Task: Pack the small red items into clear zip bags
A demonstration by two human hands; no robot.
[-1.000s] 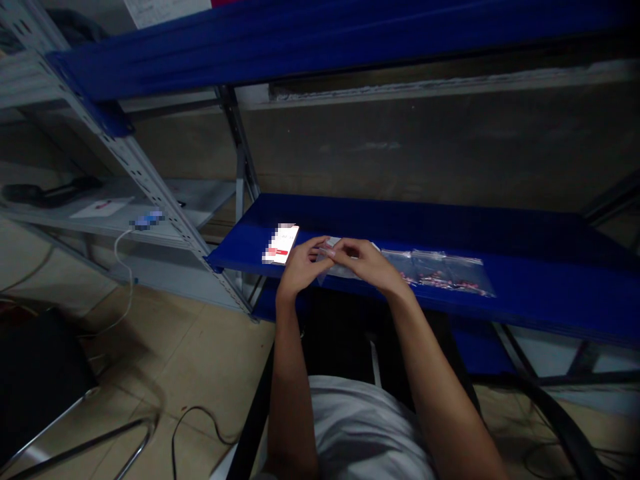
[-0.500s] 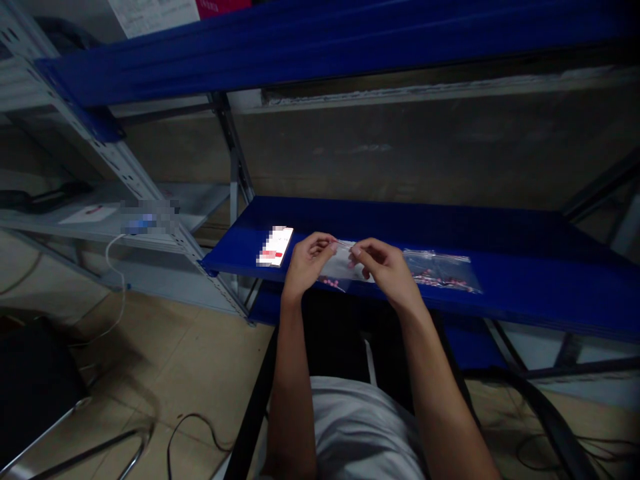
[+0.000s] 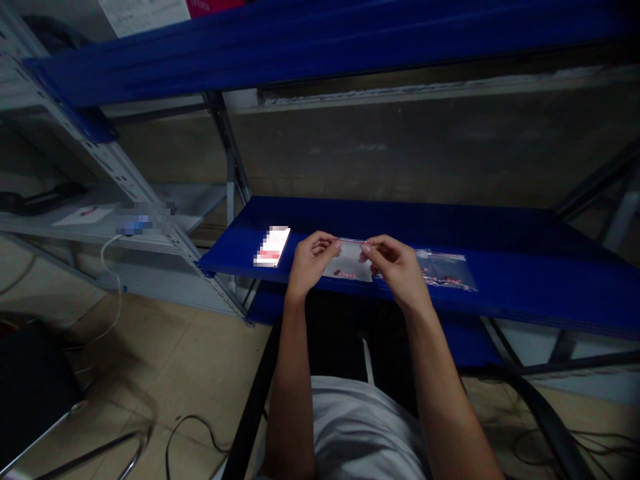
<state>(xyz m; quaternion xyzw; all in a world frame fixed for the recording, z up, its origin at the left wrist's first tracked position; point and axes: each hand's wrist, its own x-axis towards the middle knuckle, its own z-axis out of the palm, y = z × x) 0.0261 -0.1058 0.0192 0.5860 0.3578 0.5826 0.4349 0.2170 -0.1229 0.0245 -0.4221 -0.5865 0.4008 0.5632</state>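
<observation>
A small clear zip bag (image 3: 354, 261) is stretched between my two hands over the front edge of the blue shelf. My left hand (image 3: 314, 260) pinches its top left corner, thumb against fingers. At the top right corner my right hand (image 3: 393, 263) pinches the same bag. Several small pink and dark pieces, too small to name, lie along the bag's bottom. To the right, partly behind my right hand, other clear bags (image 3: 457, 272) with similar pieces lie flat on the shelf.
A lit phone (image 3: 273, 247) lies on the blue shelf (image 3: 525, 267), left of my hands. Overhead runs a blue beam (image 3: 320, 50). On the left stands a grey rack (image 3: 200, 200) with a white cable (image 3: 120, 280). A black chair armrest (image 3: 545, 413) curves at the lower right.
My right hand has moved slightly right along the bag's top edge, so the hands are farther apart. The bag now hangs flatter, with its pieces gathered nearer the middle of the bottom.
</observation>
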